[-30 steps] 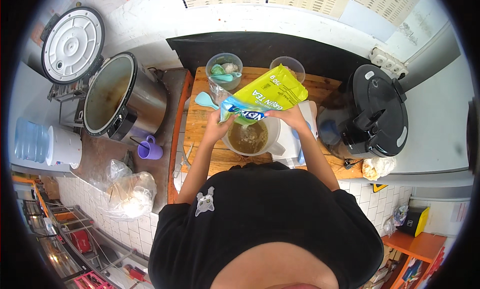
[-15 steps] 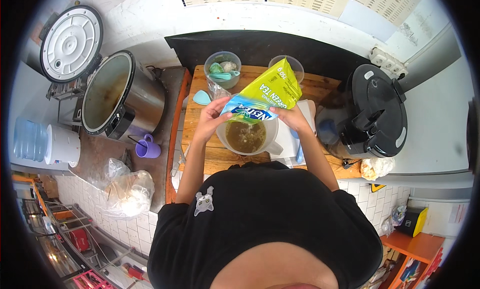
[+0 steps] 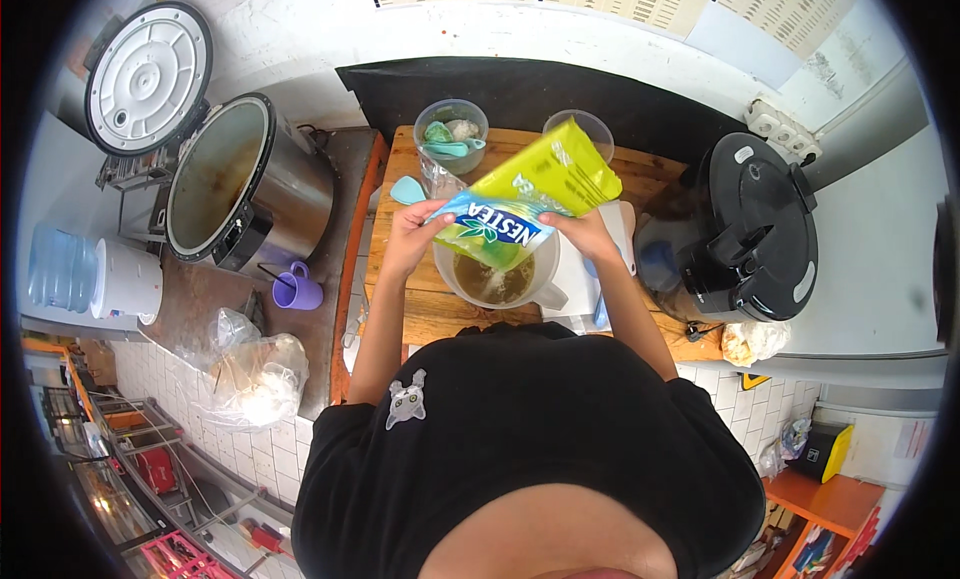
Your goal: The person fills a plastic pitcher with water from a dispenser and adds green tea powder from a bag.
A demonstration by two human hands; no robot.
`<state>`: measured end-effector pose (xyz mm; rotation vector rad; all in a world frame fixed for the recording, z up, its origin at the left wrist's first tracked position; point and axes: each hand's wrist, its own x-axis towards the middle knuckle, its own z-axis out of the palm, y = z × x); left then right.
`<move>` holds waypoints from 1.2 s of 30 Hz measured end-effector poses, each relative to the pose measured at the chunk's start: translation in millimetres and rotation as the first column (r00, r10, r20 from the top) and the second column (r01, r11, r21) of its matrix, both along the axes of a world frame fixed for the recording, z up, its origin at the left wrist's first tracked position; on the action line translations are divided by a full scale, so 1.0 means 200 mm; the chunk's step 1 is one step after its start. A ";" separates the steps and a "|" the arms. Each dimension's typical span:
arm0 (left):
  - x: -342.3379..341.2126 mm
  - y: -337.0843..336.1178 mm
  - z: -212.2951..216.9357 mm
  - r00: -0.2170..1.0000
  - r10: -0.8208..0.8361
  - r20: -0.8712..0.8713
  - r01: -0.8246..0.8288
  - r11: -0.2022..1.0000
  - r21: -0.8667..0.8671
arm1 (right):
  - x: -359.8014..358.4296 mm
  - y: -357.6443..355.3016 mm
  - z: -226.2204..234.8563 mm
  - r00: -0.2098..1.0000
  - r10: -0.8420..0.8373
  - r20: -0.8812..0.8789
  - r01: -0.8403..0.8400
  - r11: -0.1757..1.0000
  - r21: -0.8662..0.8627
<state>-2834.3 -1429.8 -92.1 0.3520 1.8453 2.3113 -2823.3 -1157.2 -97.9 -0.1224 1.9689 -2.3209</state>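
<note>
A lime-green and blue pouch (image 3: 545, 174) is held between my two hands, tilted with its lower end over a translucent pitcher (image 3: 550, 294). My left hand (image 3: 408, 237) is closed on the pouch's left edge. On the right edge, my right hand (image 3: 582, 236) pinches it. Brownish liquid (image 3: 515, 282) fills part of the pitcher, and pale powder shows on it just below the pouch. The pouch hides the far part of the pitcher.
A tub with turquoise scoops (image 3: 452, 144) and a clear round container (image 3: 590, 129) stand behind. A black lidded urn (image 3: 745, 229) is at right. An opened steel pot (image 3: 285, 194) and a purple mug (image 3: 298, 287) are at left. A white board (image 3: 575, 279) lies beside the pitcher.
The pouch has tipped further, its lower end now covering more of the pitcher. More pale powder shows on the liquid. Both hands keep their hold.
</note>
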 end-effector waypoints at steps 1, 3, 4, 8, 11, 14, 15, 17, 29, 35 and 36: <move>0.00 0.00 0.00 1.000 -0.007 -0.002 0.007 1.000 0.011 | 0.00 0.01 -0.01 0.999 0.035 0.029 -0.033 0.998 -0.044; 0.00 0.01 -0.01 1.000 -0.020 -0.005 0.020 0.999 0.033 | -0.01 0.04 -0.03 0.991 0.107 0.082 -0.095 0.986 -0.134; 0.00 0.01 -0.02 1.000 -0.016 -0.010 0.017 0.999 0.029 | -0.02 0.05 -0.03 0.989 0.121 0.091 -0.111 0.988 -0.108; -0.02 0.00 -0.05 0.998 -0.009 -0.063 0.011 0.999 0.034 | -0.01 0.04 0.01 0.993 0.110 -0.047 -0.109 0.994 0.025; -0.02 0.01 -0.07 0.997 -0.029 -0.069 0.031 0.999 0.029 | -0.01 0.05 -0.03 0.970 0.139 -0.201 -0.089 0.967 0.239; -0.03 0.00 -0.09 0.998 -0.017 -0.065 0.018 1.000 0.018 | 0.02 0.01 -0.03 0.987 0.095 -0.131 -0.049 0.946 0.321; -0.03 0.00 -0.09 0.998 -0.005 -0.067 0.006 1.000 0.016 | 0.03 -0.01 -0.01 0.995 0.059 -0.077 -0.031 0.946 0.321; -0.03 -0.02 -0.09 0.993 0.019 -0.117 -0.016 1.000 0.023 | 0.03 -0.01 0.04 0.996 0.092 0.003 -0.089 0.952 0.292; 0.02 0.02 -0.03 0.993 -0.113 -0.048 0.104 0.982 -0.157 | 0.02 0.02 -0.02 0.987 0.154 0.054 -0.164 0.919 0.358; 0.04 0.07 0.06 0.976 -0.118 -0.183 0.044 0.931 -0.361 | 0.00 -0.02 -0.15 0.996 0.060 0.067 -0.078 0.951 0.300; 0.05 0.06 0.05 0.977 -0.103 -0.186 0.024 0.922 -0.386 | 0.01 -0.04 -0.08 0.998 0.050 0.042 -0.061 0.949 0.311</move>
